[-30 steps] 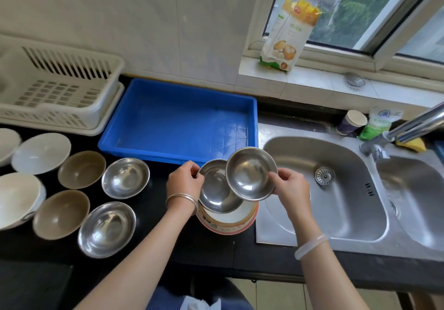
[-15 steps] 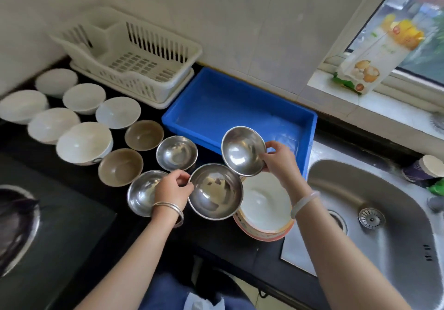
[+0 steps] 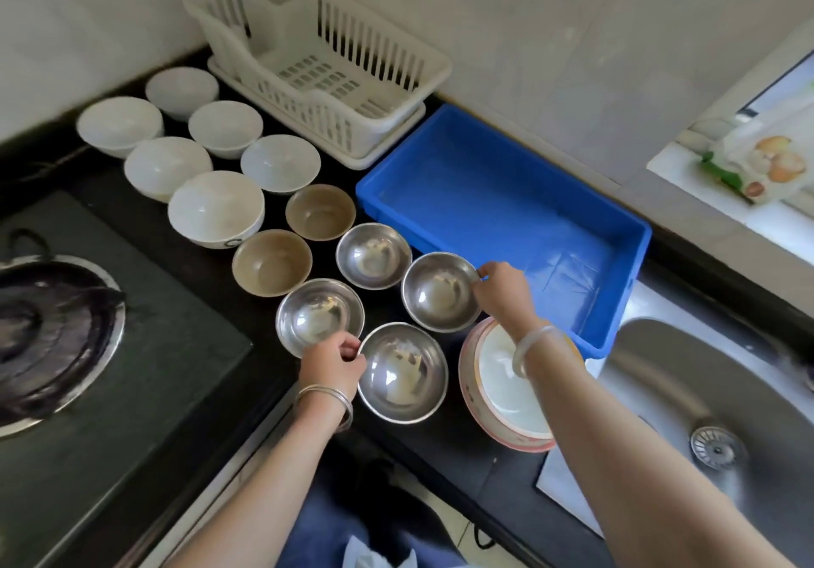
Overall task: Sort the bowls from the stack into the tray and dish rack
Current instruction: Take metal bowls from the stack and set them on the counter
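My left hand [image 3: 332, 365] grips the left rim of a steel bowl [image 3: 403, 373] low over the black counter. My right hand [image 3: 504, 288] pinches the right rim of a second steel bowl [image 3: 440, 292] near the blue tray [image 3: 506, 210]. Two more steel bowls [image 3: 319, 316] [image 3: 373, 255] sit just beyond them. The remaining stack [image 3: 506, 384], a white bowl in a pink-rimmed one, rests under my right forearm. Two brown bowls [image 3: 272, 261] [image 3: 320, 211] and several white bowls [image 3: 216, 206] stand to the left. The white dish rack [image 3: 321, 65] is at the back.
A gas stove burner [image 3: 48, 325] lies at the far left on the counter. The steel sink [image 3: 713, 404] with its drain is at the right. A food packet [image 3: 757, 166] stands on the window sill. The counter's front edge runs under my forearms.
Both hands have lowered their steel bowls from the air down to the counter, beside the other two steel bowls. My view has swung left and down.
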`<control>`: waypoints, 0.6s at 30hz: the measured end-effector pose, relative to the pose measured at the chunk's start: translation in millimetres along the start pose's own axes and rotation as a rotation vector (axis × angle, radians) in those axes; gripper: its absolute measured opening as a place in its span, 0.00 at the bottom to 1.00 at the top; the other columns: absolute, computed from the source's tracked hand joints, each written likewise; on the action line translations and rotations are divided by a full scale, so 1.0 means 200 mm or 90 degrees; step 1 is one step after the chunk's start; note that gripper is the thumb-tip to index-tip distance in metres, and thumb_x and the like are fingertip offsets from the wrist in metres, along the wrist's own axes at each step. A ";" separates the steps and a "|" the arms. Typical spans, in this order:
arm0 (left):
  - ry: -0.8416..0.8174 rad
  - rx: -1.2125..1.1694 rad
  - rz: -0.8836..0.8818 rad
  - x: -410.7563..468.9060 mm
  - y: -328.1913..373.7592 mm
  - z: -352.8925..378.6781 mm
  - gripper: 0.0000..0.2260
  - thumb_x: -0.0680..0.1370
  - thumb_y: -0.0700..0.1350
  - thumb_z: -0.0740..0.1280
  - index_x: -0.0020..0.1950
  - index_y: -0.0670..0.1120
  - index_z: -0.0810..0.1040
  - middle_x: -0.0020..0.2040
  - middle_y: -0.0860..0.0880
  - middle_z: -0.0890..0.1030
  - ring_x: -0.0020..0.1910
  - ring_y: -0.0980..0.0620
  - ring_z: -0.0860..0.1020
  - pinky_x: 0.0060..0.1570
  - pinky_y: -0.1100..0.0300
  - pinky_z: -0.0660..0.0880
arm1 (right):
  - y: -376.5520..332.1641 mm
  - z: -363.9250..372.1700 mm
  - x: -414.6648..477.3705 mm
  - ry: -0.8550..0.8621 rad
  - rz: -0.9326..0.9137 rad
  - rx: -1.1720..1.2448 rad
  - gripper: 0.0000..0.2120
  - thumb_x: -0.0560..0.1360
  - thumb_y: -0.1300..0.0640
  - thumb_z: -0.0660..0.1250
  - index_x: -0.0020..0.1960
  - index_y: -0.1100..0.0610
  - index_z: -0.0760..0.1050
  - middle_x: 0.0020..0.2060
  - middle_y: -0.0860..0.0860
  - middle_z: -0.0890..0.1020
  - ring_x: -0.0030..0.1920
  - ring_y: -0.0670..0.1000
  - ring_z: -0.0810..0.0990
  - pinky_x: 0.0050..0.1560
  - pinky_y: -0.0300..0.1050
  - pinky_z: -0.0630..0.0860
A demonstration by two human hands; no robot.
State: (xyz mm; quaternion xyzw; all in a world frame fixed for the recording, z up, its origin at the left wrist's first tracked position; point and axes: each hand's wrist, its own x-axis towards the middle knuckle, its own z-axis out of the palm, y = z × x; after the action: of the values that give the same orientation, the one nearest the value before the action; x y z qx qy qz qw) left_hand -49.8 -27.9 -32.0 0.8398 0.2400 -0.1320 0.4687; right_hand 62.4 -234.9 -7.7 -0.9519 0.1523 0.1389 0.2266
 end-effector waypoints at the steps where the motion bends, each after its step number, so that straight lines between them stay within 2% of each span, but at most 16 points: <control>1: 0.004 0.003 -0.003 0.00 -0.01 0.00 0.04 0.72 0.38 0.67 0.44 0.45 0.78 0.40 0.51 0.80 0.42 0.52 0.77 0.42 0.63 0.68 | -0.01 0.01 0.00 -0.002 0.002 -0.023 0.07 0.67 0.68 0.58 0.31 0.62 0.69 0.28 0.59 0.73 0.35 0.65 0.69 0.28 0.46 0.67; 3: 0.014 0.008 -0.005 0.00 -0.01 0.01 0.03 0.72 0.38 0.67 0.44 0.44 0.78 0.40 0.51 0.79 0.41 0.52 0.77 0.42 0.62 0.69 | -0.01 0.02 0.00 -0.010 0.010 -0.040 0.12 0.67 0.69 0.57 0.28 0.58 0.61 0.25 0.54 0.66 0.33 0.58 0.64 0.25 0.42 0.57; 5: 0.026 0.009 -0.008 0.00 -0.01 0.02 0.03 0.72 0.38 0.67 0.44 0.44 0.77 0.39 0.51 0.79 0.41 0.52 0.77 0.41 0.62 0.69 | -0.01 0.04 -0.01 -0.020 0.014 -0.042 0.12 0.68 0.69 0.57 0.29 0.59 0.61 0.26 0.54 0.66 0.33 0.57 0.65 0.26 0.42 0.56; 9: 0.059 0.023 -0.009 0.01 -0.03 0.02 0.04 0.72 0.39 0.67 0.40 0.47 0.75 0.37 0.53 0.78 0.38 0.52 0.76 0.32 0.64 0.66 | 0.00 0.07 -0.01 -0.035 0.016 -0.059 0.06 0.70 0.69 0.57 0.36 0.63 0.69 0.31 0.56 0.71 0.36 0.58 0.69 0.27 0.42 0.59; 11: 0.079 0.036 -0.003 0.01 -0.04 0.02 0.04 0.72 0.40 0.67 0.39 0.47 0.74 0.36 0.53 0.78 0.37 0.52 0.76 0.31 0.64 0.65 | 0.00 0.08 -0.01 -0.038 0.022 -0.069 0.06 0.71 0.68 0.57 0.39 0.63 0.71 0.35 0.58 0.73 0.37 0.58 0.70 0.32 0.43 0.63; 14: 0.098 0.043 0.009 0.01 -0.04 0.03 0.04 0.73 0.41 0.67 0.39 0.47 0.74 0.36 0.53 0.78 0.36 0.51 0.76 0.30 0.63 0.65 | -0.01 0.08 0.00 -0.035 0.041 -0.072 0.07 0.72 0.68 0.57 0.41 0.63 0.73 0.37 0.57 0.74 0.38 0.59 0.70 0.37 0.43 0.66; 18: 0.110 0.056 0.014 0.01 -0.04 0.04 0.05 0.73 0.42 0.67 0.39 0.49 0.73 0.36 0.54 0.76 0.34 0.52 0.75 0.27 0.64 0.64 | -0.02 0.09 -0.02 -0.025 0.051 -0.096 0.07 0.72 0.69 0.56 0.42 0.62 0.72 0.38 0.57 0.74 0.38 0.59 0.71 0.35 0.43 0.65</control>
State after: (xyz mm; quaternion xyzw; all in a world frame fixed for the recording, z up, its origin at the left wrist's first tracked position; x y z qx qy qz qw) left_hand -53.3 -30.2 -42.4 0.8704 0.2639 -0.0644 0.4106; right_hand 57.3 -222.4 -21.1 -0.9565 0.1747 0.1777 0.1518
